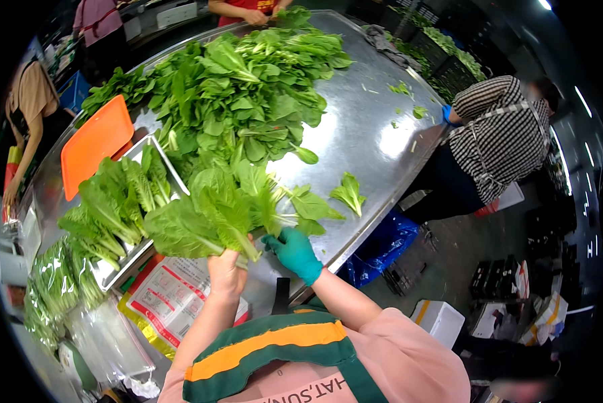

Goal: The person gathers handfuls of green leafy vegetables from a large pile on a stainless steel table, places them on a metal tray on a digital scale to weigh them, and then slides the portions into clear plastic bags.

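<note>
My bare left hand (228, 272) is closed around the stems of a bunch of leafy greens (206, 214), with broad leaves fanning up and to the left. Just to its right, my right hand (296, 254) wears a green glove. Its fingertips are at the lower edge of loose greens (301, 204) on the metal table (342, 126); whether they grip a leaf is not clear. Left of the bunch, a white tray (168, 163) holds leafy greens (110, 201) laid side by side. A large heap of greens (251, 95) covers the table beyond my hands.
An orange board (97, 146) stands tilted behind the tray. Bagged greens (54, 287), clear plastic bags (110, 337) and a printed packet (165, 287) lie at left. A blue-lined bin (382, 247) is below the right edge. Co-workers stand around; one (498, 131) is at right.
</note>
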A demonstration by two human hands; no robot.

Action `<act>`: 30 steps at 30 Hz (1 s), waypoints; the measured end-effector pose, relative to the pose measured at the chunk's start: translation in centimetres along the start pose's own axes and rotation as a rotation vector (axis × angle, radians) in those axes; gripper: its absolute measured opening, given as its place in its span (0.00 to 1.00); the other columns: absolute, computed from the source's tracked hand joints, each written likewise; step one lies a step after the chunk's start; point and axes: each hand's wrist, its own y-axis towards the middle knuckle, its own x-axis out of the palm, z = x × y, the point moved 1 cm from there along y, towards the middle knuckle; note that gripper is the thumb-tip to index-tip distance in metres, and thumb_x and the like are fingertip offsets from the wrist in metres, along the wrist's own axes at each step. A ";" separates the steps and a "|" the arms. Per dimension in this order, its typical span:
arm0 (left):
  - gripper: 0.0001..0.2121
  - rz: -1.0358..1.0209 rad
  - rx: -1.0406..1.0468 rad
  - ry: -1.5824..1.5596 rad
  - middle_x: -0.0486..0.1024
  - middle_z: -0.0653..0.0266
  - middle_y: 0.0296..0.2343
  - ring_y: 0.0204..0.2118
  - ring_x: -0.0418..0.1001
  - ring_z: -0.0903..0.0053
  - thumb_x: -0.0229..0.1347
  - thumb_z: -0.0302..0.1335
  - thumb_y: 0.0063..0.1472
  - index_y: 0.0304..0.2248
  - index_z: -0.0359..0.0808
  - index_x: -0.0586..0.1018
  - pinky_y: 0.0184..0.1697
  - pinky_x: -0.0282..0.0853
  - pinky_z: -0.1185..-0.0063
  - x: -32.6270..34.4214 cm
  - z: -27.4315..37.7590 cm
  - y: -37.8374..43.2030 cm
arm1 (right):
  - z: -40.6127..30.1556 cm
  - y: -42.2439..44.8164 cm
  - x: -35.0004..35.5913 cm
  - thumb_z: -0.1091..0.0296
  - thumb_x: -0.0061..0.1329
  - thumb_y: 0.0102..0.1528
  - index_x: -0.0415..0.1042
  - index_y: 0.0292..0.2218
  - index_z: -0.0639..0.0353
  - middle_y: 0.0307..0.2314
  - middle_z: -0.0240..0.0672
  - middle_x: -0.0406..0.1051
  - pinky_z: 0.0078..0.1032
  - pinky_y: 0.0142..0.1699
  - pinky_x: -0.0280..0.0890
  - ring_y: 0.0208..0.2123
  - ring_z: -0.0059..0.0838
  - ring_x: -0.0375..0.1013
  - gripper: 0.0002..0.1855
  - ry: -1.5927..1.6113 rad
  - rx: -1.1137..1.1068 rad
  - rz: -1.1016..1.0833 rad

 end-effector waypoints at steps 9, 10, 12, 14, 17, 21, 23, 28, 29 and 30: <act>0.12 -0.066 -0.182 0.062 0.70 0.58 0.32 0.33 0.71 0.70 0.49 0.19 0.51 0.38 0.30 0.68 0.35 0.69 0.73 1.1 1.1 -1.1 | 7.5 0.9 -16.1 0.49 0.42 0.48 0.71 0.26 0.56 0.25 0.40 0.70 0.33 0.33 0.63 0.28 0.41 0.69 0.18 -1.038 0.282 0.498; 0.12 -0.063 -0.182 0.048 0.71 0.58 0.32 0.33 0.71 0.71 0.49 0.19 0.51 0.38 0.29 0.68 0.35 0.68 0.74 1.1 0.7 -1.1 | 9.7 1.1 -17.1 0.48 0.42 0.47 0.71 0.26 0.56 0.24 0.42 0.70 0.34 0.32 0.63 0.28 0.42 0.69 0.19 -0.996 0.259 0.497; 0.12 -0.042 -0.173 0.042 0.71 0.58 0.32 0.32 0.71 0.71 0.49 0.19 0.51 0.38 0.29 0.68 0.34 0.68 0.74 0.7 0.3 -1.0 | 10.7 1.4 -16.8 0.47 0.43 0.46 0.71 0.26 0.56 0.24 0.43 0.69 0.34 0.32 0.63 0.28 0.42 0.69 0.19 -0.945 0.229 0.479; 0.12 -0.036 -0.068 0.103 0.71 0.57 0.31 0.31 0.71 0.72 0.48 0.19 0.51 0.37 0.28 0.68 0.34 0.68 0.76 0.6 0.3 -0.8 | 10.6 1.8 -15.6 0.45 0.43 0.45 0.71 0.26 0.56 0.24 0.45 0.69 0.37 0.32 0.63 0.29 0.44 0.69 0.21 0.010 0.146 0.554; 0.12 -0.012 -0.082 0.109 0.71 0.57 0.30 0.30 0.71 0.72 0.48 0.18 0.50 0.37 0.27 0.68 0.34 0.67 0.77 -1.3 0.4 -0.5 | 4.4 2.3 -12.8 0.46 0.45 0.44 0.70 0.28 0.59 0.26 0.46 0.69 0.37 0.34 0.63 0.30 0.45 0.69 0.22 -0.777 0.316 0.599; 0.14 -0.011 -0.065 0.149 0.69 0.58 0.30 0.31 0.68 0.71 0.49 0.21 0.49 0.38 0.29 0.67 0.33 0.64 0.77 -1.7 0.0 -1.0 | 7.6 2.6 -13.9 0.47 0.46 0.43 0.70 0.30 0.56 0.27 0.46 0.69 0.39 0.33 0.62 0.31 0.46 0.68 0.21 -0.784 0.360 0.644; 0.14 -0.026 -0.065 0.170 0.69 0.58 0.30 0.31 0.68 0.72 0.48 0.21 0.49 0.37 0.29 0.67 0.32 0.64 0.78 -1.9 0.2 -1.1 | 11.3 3.5 -15.4 0.55 0.48 0.44 0.69 0.33 0.56 0.27 0.45 0.69 0.35 0.31 0.63 0.26 0.43 0.69 0.17 -0.768 0.305 0.661; 0.14 0.033 -0.046 0.125 0.69 0.58 0.31 0.32 0.68 0.72 0.48 0.20 0.49 0.38 0.29 0.67 0.33 0.65 0.77 -3.7 -0.4 -1.0 | 7.0 4.4 -11.0 0.72 0.46 0.46 0.71 0.29 0.58 0.24 0.38 0.70 0.22 0.26 0.62 0.20 0.29 0.68 0.05 -0.262 -0.150 0.650; 0.15 0.020 -0.041 0.100 0.69 0.58 0.32 0.33 0.68 0.71 0.49 0.20 0.49 0.39 0.29 0.67 0.34 0.65 0.76 -4.1 -0.5 -1.0 | 4.2 4.2 -10.0 0.72 0.46 0.47 0.71 0.28 0.58 0.24 0.37 0.70 0.22 0.26 0.62 0.21 0.28 0.68 0.04 -0.507 -0.239 0.721; 0.15 0.012 -0.043 0.098 0.69 0.58 0.32 0.33 0.68 0.71 0.49 0.20 0.49 0.39 0.29 0.67 0.34 0.65 0.76 -3.7 -0.5 -1.0 | 4.0 4.5 -10.0 0.70 0.47 0.47 0.71 0.30 0.59 0.25 0.39 0.70 0.24 0.27 0.63 0.22 0.31 0.69 0.07 -0.638 -0.294 0.814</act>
